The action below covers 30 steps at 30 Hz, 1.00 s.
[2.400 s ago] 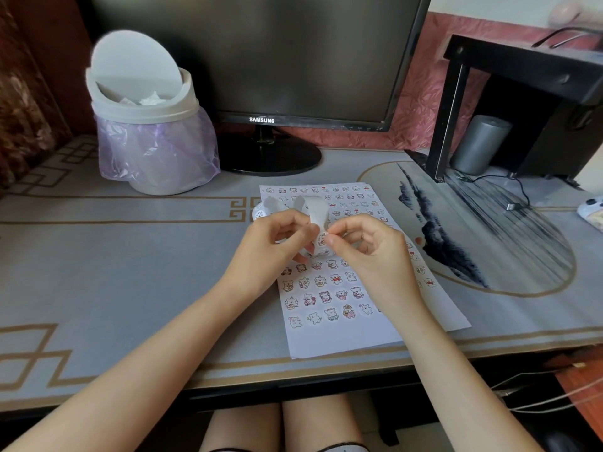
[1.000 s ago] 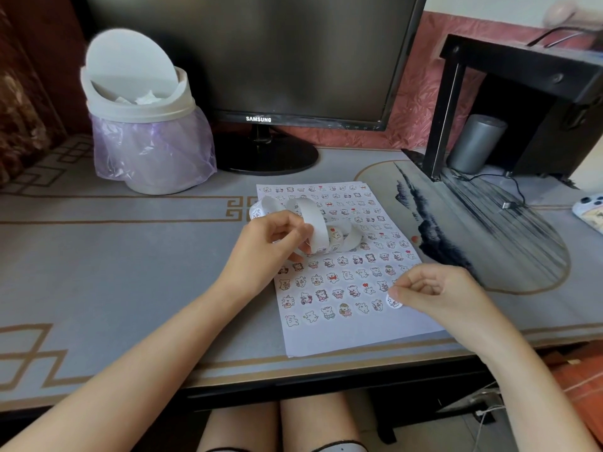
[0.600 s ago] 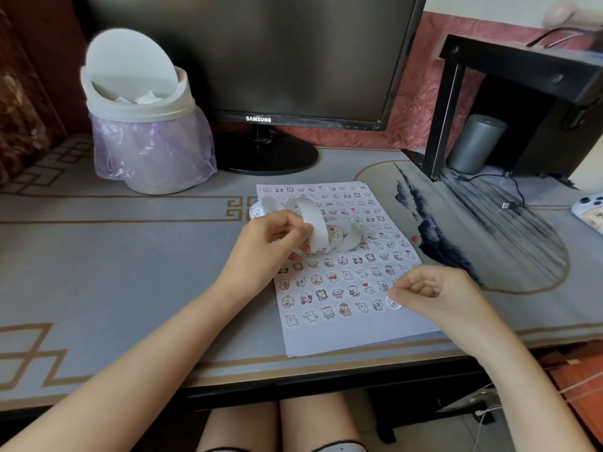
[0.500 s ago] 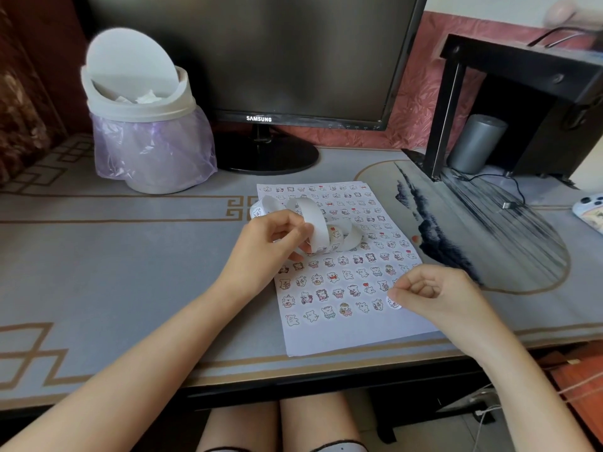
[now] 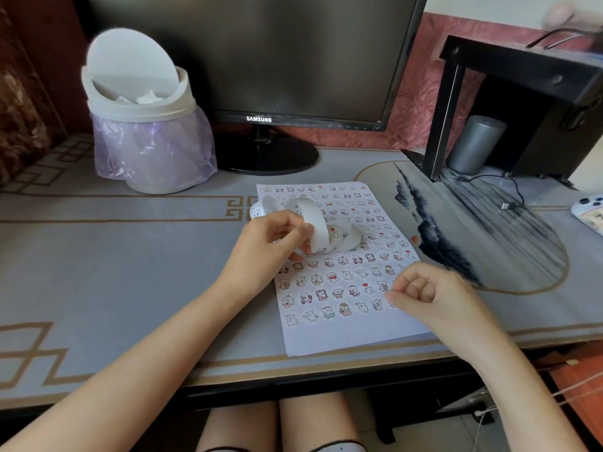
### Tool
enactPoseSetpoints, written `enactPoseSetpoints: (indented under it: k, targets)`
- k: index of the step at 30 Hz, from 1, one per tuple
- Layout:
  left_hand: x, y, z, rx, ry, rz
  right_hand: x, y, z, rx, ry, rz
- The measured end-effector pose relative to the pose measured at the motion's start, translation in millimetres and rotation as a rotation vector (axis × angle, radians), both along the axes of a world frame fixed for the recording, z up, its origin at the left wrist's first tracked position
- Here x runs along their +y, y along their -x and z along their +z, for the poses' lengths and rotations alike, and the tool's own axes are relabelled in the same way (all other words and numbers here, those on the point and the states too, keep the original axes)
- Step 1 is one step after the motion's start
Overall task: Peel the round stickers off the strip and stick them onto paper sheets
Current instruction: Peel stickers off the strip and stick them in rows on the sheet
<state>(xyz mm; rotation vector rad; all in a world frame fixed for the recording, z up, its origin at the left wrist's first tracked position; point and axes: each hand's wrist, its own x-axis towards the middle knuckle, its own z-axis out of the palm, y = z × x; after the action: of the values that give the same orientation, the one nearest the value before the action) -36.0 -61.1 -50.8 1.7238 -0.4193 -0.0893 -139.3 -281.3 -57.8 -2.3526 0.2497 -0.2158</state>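
Desk mat [image 5: 98,272]: grey with gold key-pattern border; carries everything listed below. Clock bearings are read from the sheet.

1. Sheet [image 5: 342,334]: white paper, lying flat at centre, near edge just short of the mat's front border. Rows of small cartoon stickers [image 5: 329,278] cover most of it; the bottom margin is bare.
2. Strip [image 5: 316,223]: white backing tape, curled in loose loops and raised above the sheet's upper half. One loose end trails toward 10 o'clock, and a few stickers show on its inner face.
3. Left hand [image 5: 267,246]: over the sheet's left edge at 9 o'clock, thumb and curled fingers pinching the strip.
4. Right hand [image 5: 434,298]: at 4 o'clock, fingers curled into the palm, thumb and forefinger tips down at the sheet's right edge.
5. Sticker [image 5: 392,305]: round, mostly hidden beneath those fingertips at the end of a lower row. Whether it is pinched or only pressed cannot be told.
6. Bin [image 5: 143,102]: white, swing lid tilted, purple liner, at 10 o'clock.
7. Monitor [image 5: 248,53]: black, screen dark, at 12 o'clock.
8. Shelf [image 5: 522,66]: black, at 2 o'clock, with a grey cylinder [image 5: 476,143] beneath it.
9. Cable [image 5: 505,205]: black, loose plug end at 3 o'clock.
10. Phone [image 5: 590,213]: at 3 o'clock, cut off by the frame edge.
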Motion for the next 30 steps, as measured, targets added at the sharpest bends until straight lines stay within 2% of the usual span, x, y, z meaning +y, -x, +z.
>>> enactPoseSetpoints:
  k: [17, 25, 30]
  targets:
    - [0, 0, 0, -0.011, -0.007, 0.004, -7, -4, -8, -0.025, -0.169, -0.035]
    - [0, 0, -1, -0.010, -0.015, 0.007, -10, -3, -9, -0.040, -0.144, -0.019]
    - [0, -1, -1, -0.015, -0.024, 0.006, -12, -1, -7, 0.018, -0.182, 0.035]
